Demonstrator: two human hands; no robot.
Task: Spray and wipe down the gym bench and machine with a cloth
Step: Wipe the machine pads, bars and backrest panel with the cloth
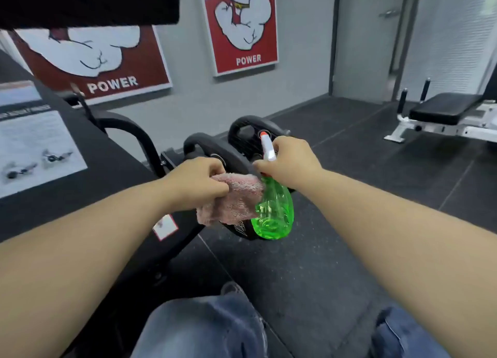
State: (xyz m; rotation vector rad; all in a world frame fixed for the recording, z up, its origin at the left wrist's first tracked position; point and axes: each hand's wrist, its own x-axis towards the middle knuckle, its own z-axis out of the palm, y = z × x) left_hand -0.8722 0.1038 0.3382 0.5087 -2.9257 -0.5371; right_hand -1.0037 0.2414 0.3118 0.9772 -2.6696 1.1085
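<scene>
The cloth (236, 199) is seen in pink, the spray bottle (274, 212) in clear green, topped white and red. The posters (243, 48) are printed red and white; the gym bench (443, 107) is padded black.

Left of the weight plates (239, 142), the black machine frame (88, 174) blocks passage. Right of the plates, open floor (363, 190) runs to the white bench (443, 108). At the plates' near face, the left hand (196, 182) gripping the cloth (234, 199) and the right hand (290, 161) gripping the spray bottle (274, 212) crowd together.

Plates ahead, bench far right

The cloth (234, 200) sat in the left hand (196, 181) at the weight plates (212, 149), just left of the spray bottle (274, 212) hanging from the right hand (291, 164); the bench (443, 107) stood well apart at right.
</scene>
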